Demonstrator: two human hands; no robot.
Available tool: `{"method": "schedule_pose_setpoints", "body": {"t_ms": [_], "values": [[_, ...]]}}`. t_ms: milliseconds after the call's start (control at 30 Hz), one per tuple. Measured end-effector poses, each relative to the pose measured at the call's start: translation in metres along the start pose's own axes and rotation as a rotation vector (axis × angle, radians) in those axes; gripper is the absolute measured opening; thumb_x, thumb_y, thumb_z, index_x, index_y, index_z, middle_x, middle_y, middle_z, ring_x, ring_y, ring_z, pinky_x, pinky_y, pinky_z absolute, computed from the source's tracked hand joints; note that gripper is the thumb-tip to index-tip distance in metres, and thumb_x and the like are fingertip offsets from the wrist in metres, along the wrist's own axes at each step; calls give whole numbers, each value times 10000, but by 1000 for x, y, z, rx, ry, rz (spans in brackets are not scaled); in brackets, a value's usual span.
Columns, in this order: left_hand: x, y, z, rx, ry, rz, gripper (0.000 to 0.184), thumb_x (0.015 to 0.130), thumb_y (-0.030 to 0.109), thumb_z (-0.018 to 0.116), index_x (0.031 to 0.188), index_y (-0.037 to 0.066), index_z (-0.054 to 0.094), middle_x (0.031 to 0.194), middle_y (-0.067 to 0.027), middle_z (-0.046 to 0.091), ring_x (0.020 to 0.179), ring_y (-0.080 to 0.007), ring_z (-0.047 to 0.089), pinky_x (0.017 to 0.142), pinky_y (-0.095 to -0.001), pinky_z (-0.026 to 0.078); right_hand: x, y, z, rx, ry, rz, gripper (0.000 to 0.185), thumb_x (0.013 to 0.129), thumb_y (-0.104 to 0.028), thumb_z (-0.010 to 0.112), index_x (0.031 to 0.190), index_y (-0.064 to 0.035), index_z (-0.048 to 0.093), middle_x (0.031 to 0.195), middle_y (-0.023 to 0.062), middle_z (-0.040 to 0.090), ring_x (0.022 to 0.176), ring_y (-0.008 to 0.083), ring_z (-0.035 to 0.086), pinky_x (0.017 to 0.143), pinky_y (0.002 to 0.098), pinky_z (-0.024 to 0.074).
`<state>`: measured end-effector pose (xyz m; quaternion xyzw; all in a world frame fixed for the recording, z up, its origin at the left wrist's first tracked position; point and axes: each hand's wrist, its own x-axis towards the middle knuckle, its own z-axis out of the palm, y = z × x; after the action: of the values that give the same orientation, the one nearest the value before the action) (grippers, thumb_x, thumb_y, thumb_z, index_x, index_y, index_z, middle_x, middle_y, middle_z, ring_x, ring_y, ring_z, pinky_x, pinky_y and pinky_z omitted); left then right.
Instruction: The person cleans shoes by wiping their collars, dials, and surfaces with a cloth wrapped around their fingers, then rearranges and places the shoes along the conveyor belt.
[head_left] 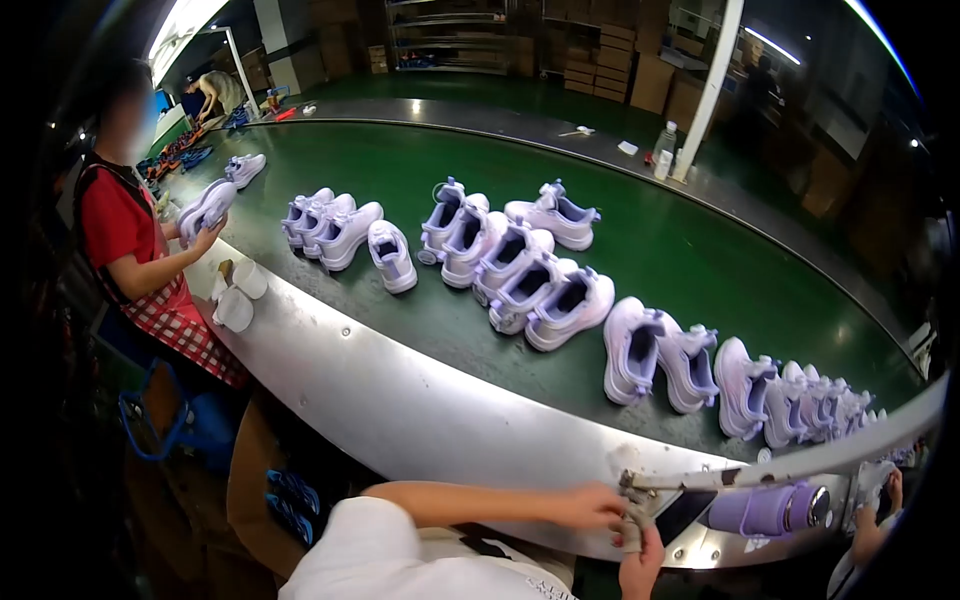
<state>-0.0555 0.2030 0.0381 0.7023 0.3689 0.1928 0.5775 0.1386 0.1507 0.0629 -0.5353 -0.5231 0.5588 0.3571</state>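
My left hand (592, 506) reaches across above the metal ledge, fingers closed on a small crumpled greyish-beige piece (634, 528) that looks like cloth. From below, my right hand (643, 566) pinches the lower part of the same piece. Its exact kind is too small to make out. Just right of my hands lies a dark phone (686, 514), with a purple bottle (762, 510) on its side farther along. Pale lilac sneakers (632, 352) stand in rows on the green conveyor belt (330, 302) beyond the ledge.
A white metal bar (800, 468) slants over the ledge on the right. At left, a co-worker in a red top (125, 220) holds a sneaker (207, 208) beside white cups (235, 308). Another person's hand (868, 530) shows at lower right. Cartons (612, 60) stand behind.
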Motion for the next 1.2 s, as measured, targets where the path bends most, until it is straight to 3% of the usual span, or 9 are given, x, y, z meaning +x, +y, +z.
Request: {"method": "schedule_pose_setpoints", "body": {"t_ms": [67,167,300,433,533,567,733,1000,1200], "values": [[-58,-24,-64,153,436,-91,240,865,237,602,972,31,665,946,-156,645,916,-324,610,823,-417,480,47,-37,38,-302,-183,-89,367,897,-122,631,1238,3,572,882,46,652,782,85,607,695,240,505],[-112,-46,-188,357,1088,-64,144,800,116,655,917,32,656,895,-156,648,907,-325,622,797,-410,491,131,-108,113,-575,-281,-446,552,812,-244,723,1302,-74,533,1085,175,604,999,300,592,860,382,480],[-138,-100,-339,834,1377,-171,179,804,112,655,944,7,618,934,-170,600,921,-367,552,804,-445,438,222,-150,214,-885,-200,-687,563,791,-380,713,1277,-139,564,1072,201,599,974,367,585,846,411,481],[-124,-137,-422,998,1139,-636,304,725,235,730,908,7,649,976,-172,650,955,-339,598,859,-416,474,301,-166,255,-920,-409,-649,459,796,-406,690,1173,-150,631,1048,178,628,949,357,604,818,427,491],[-115,-130,-446,911,839,-873,331,720,326,728,891,44,699,900,-149,696,891,-319,661,820,-419,509,388,-184,257,-780,-91,-796,249,757,-85,666,1005,-60,667,940,158,650,888,331,631,782,403,500],[-114,-133,-448,897,841,-828,327,737,328,714,895,42,696,901,-157,694,890,-320,663,813,-420,512,432,-175,253,-859,-38,-979,266,764,-73,631,1027,-48,657,1021,154,655,940,340,621,837,411,497],[-139,-153,-435,831,982,-655,211,856,174,566,879,-30,613,896,-231,648,857,-410,617,793,-477,488,522,-132,260,-1387,-174,-866,418,629,-72,719,1041,-136,688,1018,125,610,992,338,533,866,422,473],[-151,-158,-409,913,1089,-667,213,841,108,555,1038,28,558,1027,-169,630,1102,-317,512,922,-487,363,564,-102,271,-1487,-116,-969,313,611,-82,710,917,-145,721,986,74,636,1012,293,535,922,444,381],[-147,-163,-409,955,1116,-660,229,762,58,568,991,46,585,953,-110,664,985,-272,572,812,-436,371,563,-106,270,-1474,-164,-980,234,666,-104,668,893,-132,713,925,56,656,963,270,567,930,451,375]]}}
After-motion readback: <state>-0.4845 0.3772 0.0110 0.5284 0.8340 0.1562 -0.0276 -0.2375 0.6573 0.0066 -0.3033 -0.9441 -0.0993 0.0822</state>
